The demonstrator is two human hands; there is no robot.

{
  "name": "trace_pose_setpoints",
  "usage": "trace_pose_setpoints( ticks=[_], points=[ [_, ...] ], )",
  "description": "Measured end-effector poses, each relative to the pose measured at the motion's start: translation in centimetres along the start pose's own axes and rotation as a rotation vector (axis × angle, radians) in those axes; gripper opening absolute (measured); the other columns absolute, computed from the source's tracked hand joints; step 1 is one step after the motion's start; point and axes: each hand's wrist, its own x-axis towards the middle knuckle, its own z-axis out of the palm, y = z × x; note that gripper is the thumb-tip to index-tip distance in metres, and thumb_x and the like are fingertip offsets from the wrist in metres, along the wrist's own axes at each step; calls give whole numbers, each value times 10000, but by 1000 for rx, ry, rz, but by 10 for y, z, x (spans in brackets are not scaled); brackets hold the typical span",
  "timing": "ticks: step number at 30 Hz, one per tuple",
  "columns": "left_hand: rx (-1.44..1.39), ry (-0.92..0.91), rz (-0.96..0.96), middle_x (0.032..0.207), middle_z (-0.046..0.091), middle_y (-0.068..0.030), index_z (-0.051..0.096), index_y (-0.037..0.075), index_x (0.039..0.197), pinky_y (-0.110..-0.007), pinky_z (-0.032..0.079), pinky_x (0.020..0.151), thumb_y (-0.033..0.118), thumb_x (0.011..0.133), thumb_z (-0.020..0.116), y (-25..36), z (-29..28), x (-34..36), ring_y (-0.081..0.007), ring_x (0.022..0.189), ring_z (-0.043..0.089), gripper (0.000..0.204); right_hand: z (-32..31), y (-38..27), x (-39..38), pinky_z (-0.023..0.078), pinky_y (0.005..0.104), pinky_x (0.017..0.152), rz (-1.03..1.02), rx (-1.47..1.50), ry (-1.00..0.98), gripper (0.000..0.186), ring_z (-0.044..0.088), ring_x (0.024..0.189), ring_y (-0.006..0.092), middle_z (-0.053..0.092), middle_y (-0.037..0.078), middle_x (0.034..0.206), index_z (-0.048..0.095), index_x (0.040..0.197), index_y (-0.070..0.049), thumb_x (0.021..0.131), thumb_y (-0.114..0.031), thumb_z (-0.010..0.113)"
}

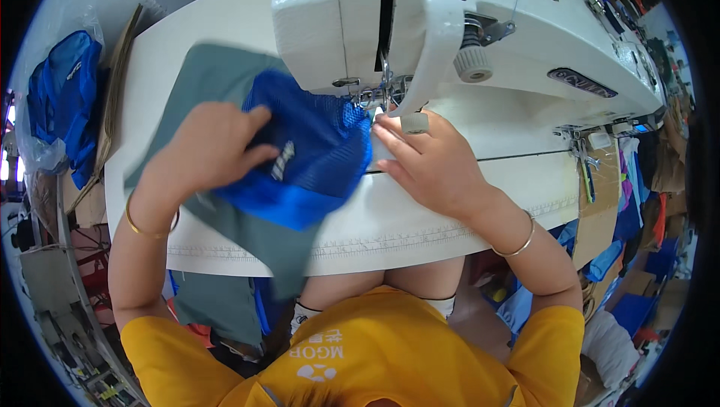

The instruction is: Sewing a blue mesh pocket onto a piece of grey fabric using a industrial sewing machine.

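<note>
A blue mesh fabric piece (315,152) with a small white print lies on a grey-green fabric piece (217,77) on the sewing machine table. Its far right edge reaches the presser foot (375,96) of the white sewing machine (442,24). My left hand (214,144) is over the left side of the blue piece, thumb and forefinger apart; its other fingers are curled and partly hidden. My right hand (435,156) has its fingers stretched toward the blue edge, just beside the needle area. A pale grey wrap (414,123) circles one of its fingers.
The machine arm overhangs the table's far side. At the left, blue fabric in a clear plastic bag (64,92) stands beside a cardboard sheet (112,107). The grey-green cloth hangs over the table's front edge (375,261). Fabric scraps (600,257) lie at the right.
</note>
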Motion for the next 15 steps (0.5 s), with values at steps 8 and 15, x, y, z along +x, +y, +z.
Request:
trace_pose_setpoints(
  ticks=[8, 15],
  points=[
    [-74, 257, 100, 983, 621, -166, 687, 18, 1042, -457, 504, 831, 319, 843, 806, 21, 32, -45, -359, 922, 610, 379, -22, -7, 8, 554, 397, 731, 470, 500, -23, 220, 685, 807, 310, 684, 128, 866, 689, 971, -3, 997, -221, 686],
    [-407, 577, 279, 868, 631, -154, 682, 11, 769, -433, 487, 729, 205, 942, 716, 38, 30, 4, -340, 842, 613, 262, 2, 3, 16, 537, 406, 663, 746, 789, -15, 299, 680, 693, 320, 698, 158, 783, 714, 999, 11, 955, -286, 723]
  ],
)
